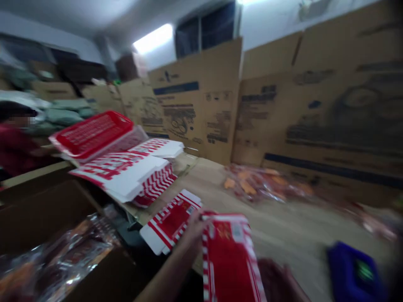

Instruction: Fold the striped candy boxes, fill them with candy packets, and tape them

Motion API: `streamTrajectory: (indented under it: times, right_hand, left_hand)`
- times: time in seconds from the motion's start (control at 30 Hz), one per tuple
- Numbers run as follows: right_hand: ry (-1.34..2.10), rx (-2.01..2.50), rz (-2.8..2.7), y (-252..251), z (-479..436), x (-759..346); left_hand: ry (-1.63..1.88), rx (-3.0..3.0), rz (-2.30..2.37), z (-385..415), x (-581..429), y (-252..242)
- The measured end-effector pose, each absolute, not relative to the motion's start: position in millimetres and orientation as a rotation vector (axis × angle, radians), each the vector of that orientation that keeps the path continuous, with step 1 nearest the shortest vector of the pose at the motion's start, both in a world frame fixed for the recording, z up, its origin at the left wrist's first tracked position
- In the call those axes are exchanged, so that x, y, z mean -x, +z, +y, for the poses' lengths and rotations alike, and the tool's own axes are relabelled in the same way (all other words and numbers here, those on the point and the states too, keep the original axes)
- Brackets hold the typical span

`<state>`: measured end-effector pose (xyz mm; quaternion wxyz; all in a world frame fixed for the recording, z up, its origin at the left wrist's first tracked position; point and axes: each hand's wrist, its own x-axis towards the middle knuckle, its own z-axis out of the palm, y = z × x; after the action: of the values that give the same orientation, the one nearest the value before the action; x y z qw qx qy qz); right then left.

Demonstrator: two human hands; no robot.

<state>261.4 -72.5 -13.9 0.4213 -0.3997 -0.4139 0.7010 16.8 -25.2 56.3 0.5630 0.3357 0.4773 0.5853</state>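
A red carton with white stripes along its edges is held up in front of me, its printed face towards me. My left hand grips the carton's upper left edge. At the carton's lower right side is my right hand, smeared by motion; whether it grips the carton I cannot tell. Just behind my left hand lies a flattened red-and-white carton on the brown table surface. Farther left, a stack of folded striped cartons sits at the table's edge.
A red tray leans beyond the stack. Clear packs with orange pieces lie against tall cardboard panels. A blue device stands at right. An open cardboard box holds wrapped packs, lower left. Another person is at far left.
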Motion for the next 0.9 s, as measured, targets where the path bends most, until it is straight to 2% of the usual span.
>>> streamTrajectory:
  times: [0.1,0.17,0.37,0.5,0.67,0.77,0.9]
  right_hand:
    - [1.668,1.062,-1.1,-9.7,-80.9,-273.6]
    - [1.568,1.133,-1.149,-14.8,-69.7,-277.3]
    - [1.121,1.438,-1.562,-39.1,-24.7,-286.0]
    - [0.677,1.563,-1.861,-31.3,19.6,-283.0]
    - [0.263,1.746,-1.865,-22.1,97.8,-272.9]
    - [0.118,1.794,-1.895,-20.8,136.1,-275.4]
    - [0.061,1.739,-2.079,-21.1,163.4,-284.2]
  left_hand:
    - [1.535,-0.58,1.207,-32.2,-6.2,34.9]
    - [1.521,-0.645,1.311,-44.1,1.4,14.6]
    - [1.167,-1.815,1.836,-81.7,18.9,-19.7]
    - [0.727,-2.384,1.587,-70.4,5.2,-13.8]
    - [-0.041,-2.547,1.199,-37.0,-33.9,0.2]
    - [-0.224,-2.536,1.108,-26.4,-48.9,-1.0]
    - [-0.274,-2.491,1.158,-26.0,-54.3,-5.2]
